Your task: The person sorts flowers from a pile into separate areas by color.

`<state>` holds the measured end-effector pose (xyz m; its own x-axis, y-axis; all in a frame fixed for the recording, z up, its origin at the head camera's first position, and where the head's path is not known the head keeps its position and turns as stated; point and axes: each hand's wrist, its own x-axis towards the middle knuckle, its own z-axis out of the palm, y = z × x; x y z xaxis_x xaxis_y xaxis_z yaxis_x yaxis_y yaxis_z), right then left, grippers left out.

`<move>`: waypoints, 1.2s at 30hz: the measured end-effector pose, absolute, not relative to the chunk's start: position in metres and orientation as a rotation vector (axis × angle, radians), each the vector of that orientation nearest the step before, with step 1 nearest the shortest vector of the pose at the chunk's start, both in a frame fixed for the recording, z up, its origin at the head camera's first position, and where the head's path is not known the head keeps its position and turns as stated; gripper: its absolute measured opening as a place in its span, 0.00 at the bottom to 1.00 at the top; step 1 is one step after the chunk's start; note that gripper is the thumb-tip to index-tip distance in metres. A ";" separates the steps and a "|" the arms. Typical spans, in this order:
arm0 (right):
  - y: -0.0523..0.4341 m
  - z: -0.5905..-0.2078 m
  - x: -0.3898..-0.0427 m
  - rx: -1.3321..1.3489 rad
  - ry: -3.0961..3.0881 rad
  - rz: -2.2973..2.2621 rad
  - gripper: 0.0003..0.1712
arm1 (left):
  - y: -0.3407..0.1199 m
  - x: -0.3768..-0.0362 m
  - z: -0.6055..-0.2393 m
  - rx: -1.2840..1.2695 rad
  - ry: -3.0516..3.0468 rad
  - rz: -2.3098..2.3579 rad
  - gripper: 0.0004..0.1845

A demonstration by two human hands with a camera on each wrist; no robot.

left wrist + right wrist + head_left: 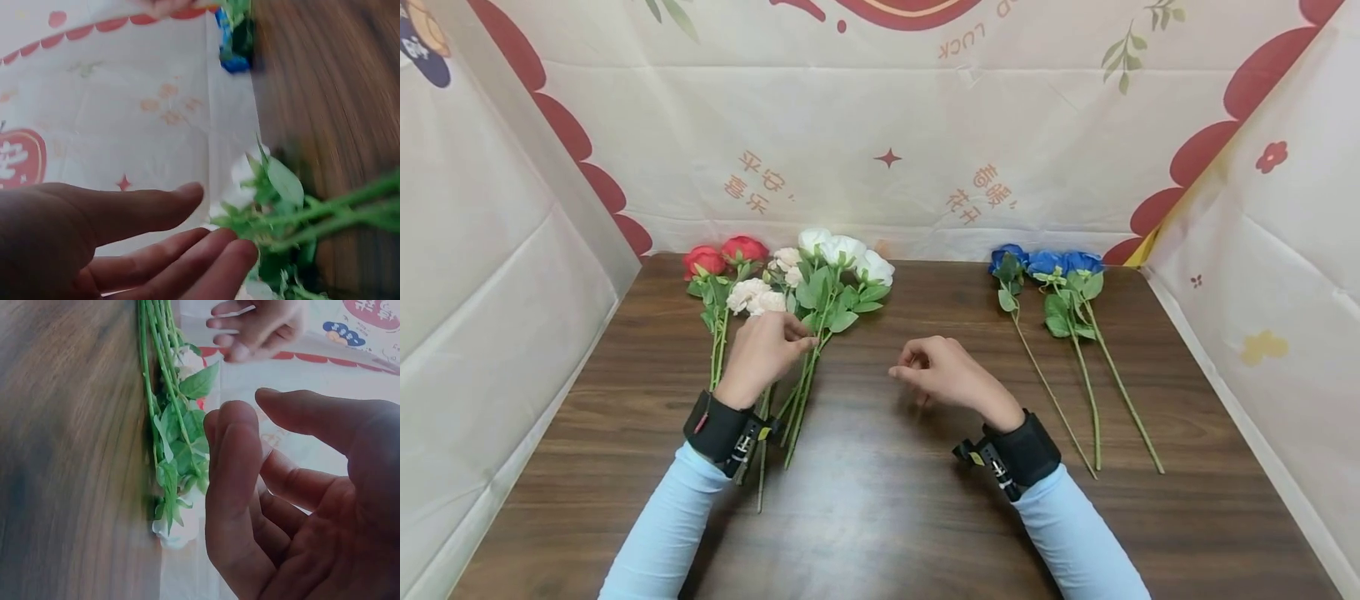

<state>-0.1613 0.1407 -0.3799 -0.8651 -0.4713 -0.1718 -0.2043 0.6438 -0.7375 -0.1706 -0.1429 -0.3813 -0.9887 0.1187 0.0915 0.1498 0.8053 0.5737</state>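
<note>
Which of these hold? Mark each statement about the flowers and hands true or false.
1. Three blue roses lie on the right side of the table. True.
2. The right hand grips a blue rose stem. False: it holds nothing and hovers over bare wood.
3. The left hand is at the stems of the white roses. True.
4. The red roses lie between the white and blue ones. False: they lie at the far left.

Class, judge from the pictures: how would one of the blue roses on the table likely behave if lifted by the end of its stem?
A blue rose has a long, thin stem, so it would probably bend and let the head droop. It looks light, likely easy to lift. Lying flat on the table with leaves sticking out, it seems unlikely to roll.
</note>
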 end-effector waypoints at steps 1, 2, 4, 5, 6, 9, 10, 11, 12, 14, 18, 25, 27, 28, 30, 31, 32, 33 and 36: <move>0.142 -0.379 -0.162 -0.535 2.513 -1.075 0.13 | -0.146 -0.173 -0.383 -0.206 -2.947 -0.925 0.11; 0.142 -0.379 -0.162 -0.531 2.511 -1.084 0.14 | -0.148 -0.175 -0.385 -0.196 -2.962 -0.907 0.11; 0.144 -0.379 -0.162 -0.527 2.510 -1.093 0.14 | -0.150 -0.178 -0.391 -0.188 -3.000 -0.870 0.10; 0.144 -0.379 -0.162 -0.524 2.508 -1.095 0.15 | -0.149 -0.180 -0.394 -0.184 -3.015 -0.858 0.11; 0.144 -0.379 -0.162 -0.524 2.505 -1.095 0.15 | -0.149 -0.181 -0.397 -0.188 -3.028 -0.842 0.13; 0.144 -0.379 -0.162 -0.524 2.501 -1.088 0.16 | -0.148 -0.183 -0.404 -0.185 -3.063 -0.833 0.25; 0.144 -0.380 -0.162 -0.524 2.500 -1.085 0.16 | -0.147 -0.183 -0.406 -0.188 -3.069 -0.840 0.27; 0.143 -0.380 -0.162 -0.524 2.498 -1.081 0.17 | -0.147 -0.183 -0.408 -0.195 -3.070 -0.846 0.29; 0.143 -0.380 -0.162 -0.525 2.499 -1.078 0.17 | -0.148 -0.183 -0.409 -0.202 -3.073 -0.853 0.31; 0.142 -0.379 -0.162 -0.523 2.499 -1.076 0.17 | -0.148 -0.183 -0.412 -0.214 -3.075 -0.871 0.31; 0.141 -0.379 -0.162 -0.526 2.499 -1.071 0.16 | -0.151 -0.184 -0.416 -0.232 -3.092 -0.899 0.30; 0.140 -0.381 -0.162 -0.521 2.485 -1.054 0.16 | -0.151 -0.184 -0.414 -0.227 -3.108 -0.912 0.30; 0.140 -0.382 -0.162 -0.518 2.483 -1.050 0.16 | -0.151 -0.183 -0.412 -0.229 -3.093 -0.900 0.30; 0.140 -0.383 -0.162 -0.518 2.482 -1.048 0.16 | -0.151 -0.183 -0.411 -0.231 -3.084 -0.894 0.30; 0.140 -0.384 -0.162 -0.518 2.481 -1.047 0.16 | -0.152 -0.182 -0.408 -0.244 -3.060 -0.880 0.30; 0.141 -0.384 -0.162 -0.518 2.481 -1.047 0.16 | -0.152 -0.181 -0.406 -0.248 -3.046 -0.875 0.30; 0.141 -0.385 -0.162 -0.520 2.481 -1.048 0.16 | -0.152 -0.180 -0.404 -0.249 -3.034 -0.872 0.30; 0.141 -0.385 -0.161 -0.521 2.481 -1.048 0.16 | -0.152 -0.180 -0.401 -0.249 -3.023 -0.875 0.30; 0.141 -0.387 -0.161 -0.524 2.481 -1.051 0.16 | -0.153 -0.176 -0.392 -0.238 -2.993 -0.885 0.28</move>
<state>-0.1609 0.1409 -0.3870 -0.8520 -0.4800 -0.2091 -0.1838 0.6482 -0.7389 -0.1758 -0.1534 -0.3920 -0.9884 0.1420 0.0540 0.1485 0.8286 0.5398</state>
